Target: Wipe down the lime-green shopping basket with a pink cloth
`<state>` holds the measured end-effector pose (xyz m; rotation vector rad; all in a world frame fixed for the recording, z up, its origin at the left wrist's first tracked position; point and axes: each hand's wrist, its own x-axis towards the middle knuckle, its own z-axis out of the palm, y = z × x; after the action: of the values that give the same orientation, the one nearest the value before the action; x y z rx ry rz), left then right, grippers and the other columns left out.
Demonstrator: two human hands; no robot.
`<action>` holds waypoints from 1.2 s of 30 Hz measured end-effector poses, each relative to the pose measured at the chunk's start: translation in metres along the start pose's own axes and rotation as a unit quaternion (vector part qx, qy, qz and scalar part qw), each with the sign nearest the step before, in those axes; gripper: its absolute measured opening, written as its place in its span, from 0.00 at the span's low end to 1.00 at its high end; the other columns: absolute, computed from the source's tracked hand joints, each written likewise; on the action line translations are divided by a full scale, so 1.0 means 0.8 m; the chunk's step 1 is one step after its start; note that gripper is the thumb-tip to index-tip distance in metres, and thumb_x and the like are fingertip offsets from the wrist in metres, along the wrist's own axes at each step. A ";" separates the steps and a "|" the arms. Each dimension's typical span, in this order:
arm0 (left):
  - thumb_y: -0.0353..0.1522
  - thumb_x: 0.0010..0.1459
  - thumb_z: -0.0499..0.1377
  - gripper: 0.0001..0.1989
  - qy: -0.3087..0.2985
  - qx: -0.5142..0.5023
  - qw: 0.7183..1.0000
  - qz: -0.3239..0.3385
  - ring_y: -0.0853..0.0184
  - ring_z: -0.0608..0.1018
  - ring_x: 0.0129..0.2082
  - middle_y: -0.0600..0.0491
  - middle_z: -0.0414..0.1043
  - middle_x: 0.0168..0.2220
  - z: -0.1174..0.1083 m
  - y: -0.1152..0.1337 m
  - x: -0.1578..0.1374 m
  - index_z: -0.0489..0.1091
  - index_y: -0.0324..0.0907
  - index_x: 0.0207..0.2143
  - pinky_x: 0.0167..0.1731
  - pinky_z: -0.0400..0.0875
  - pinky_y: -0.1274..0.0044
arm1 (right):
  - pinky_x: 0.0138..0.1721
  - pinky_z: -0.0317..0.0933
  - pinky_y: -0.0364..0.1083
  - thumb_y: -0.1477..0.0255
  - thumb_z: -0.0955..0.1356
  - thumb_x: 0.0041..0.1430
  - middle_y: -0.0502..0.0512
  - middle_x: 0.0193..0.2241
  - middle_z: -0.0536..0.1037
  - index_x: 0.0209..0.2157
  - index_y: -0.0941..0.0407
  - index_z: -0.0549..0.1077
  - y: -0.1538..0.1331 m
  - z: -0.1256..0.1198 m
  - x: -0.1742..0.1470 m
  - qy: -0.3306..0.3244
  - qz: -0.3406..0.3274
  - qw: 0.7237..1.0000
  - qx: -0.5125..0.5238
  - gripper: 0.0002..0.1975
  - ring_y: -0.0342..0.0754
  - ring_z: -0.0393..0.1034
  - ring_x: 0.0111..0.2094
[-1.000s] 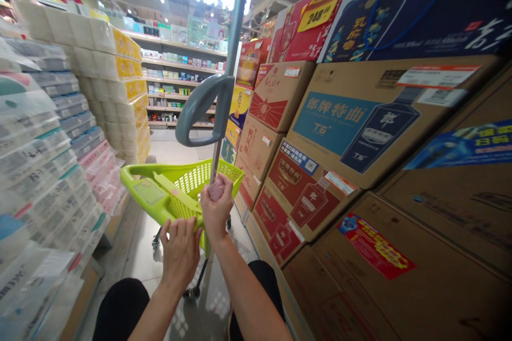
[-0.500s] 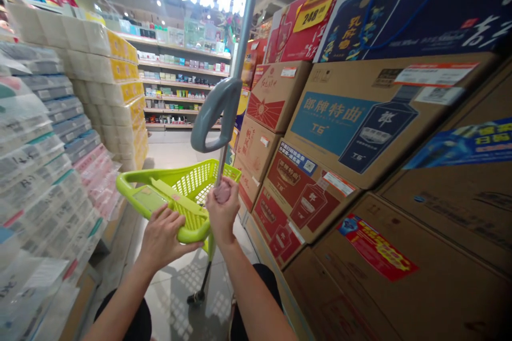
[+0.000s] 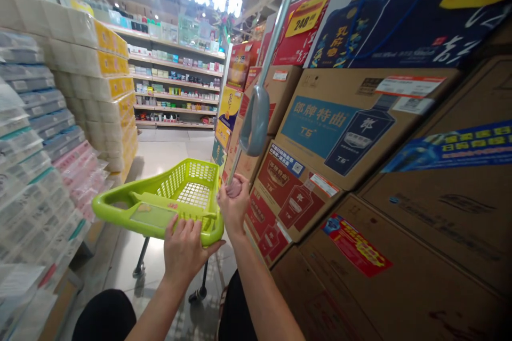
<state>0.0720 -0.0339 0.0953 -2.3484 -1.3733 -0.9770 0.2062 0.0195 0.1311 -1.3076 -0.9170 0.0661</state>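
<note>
A lime-green shopping cart (image 3: 120, 208) stands in front of me, its slotted basket seen from above. My left hand (image 3: 186, 248) is on its near handle bar, fingers over the top and thumb along the underside. Beside the cart's right corner, my right hand (image 3: 234, 202) is closed around a thin metal pole (image 3: 276, 37) with a bunched pinkish cloth (image 3: 234, 187) in the same grip. The pole leans up to the right and carries a grey loop handle (image 3: 256, 120) above my hand. The pole's lower end is hidden.
Stacked cartons (image 3: 316, 117) line the right side closely. Packs of tissue paper (image 3: 92, 85) and other wrapped goods (image 3: 28, 170) are piled on the left. Shelves (image 3: 176, 96) of small products close off the far end of the tiled aisle floor (image 3: 160, 146).
The cart has swung so its handle side sits further left and more level. The pole and its loop handle have tipped to the right. Both hands have shifted right, keeping their holds.
</note>
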 end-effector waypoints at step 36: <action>0.32 0.51 0.62 0.06 -0.181 0.022 0.971 0.152 0.57 0.71 0.41 0.51 0.72 0.34 -0.042 -0.071 0.028 0.68 0.43 0.32 0.49 0.64 0.64 | 0.38 0.65 0.44 0.67 0.68 0.53 0.51 0.36 0.78 0.46 0.54 0.68 -0.057 0.019 0.037 -0.010 -0.032 0.997 -0.076 0.17 0.47 0.74 0.33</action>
<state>0.0172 -0.0063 0.1285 -2.6901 -1.0778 -0.4431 0.1960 0.0330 0.1851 -1.4181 -0.9961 -0.0415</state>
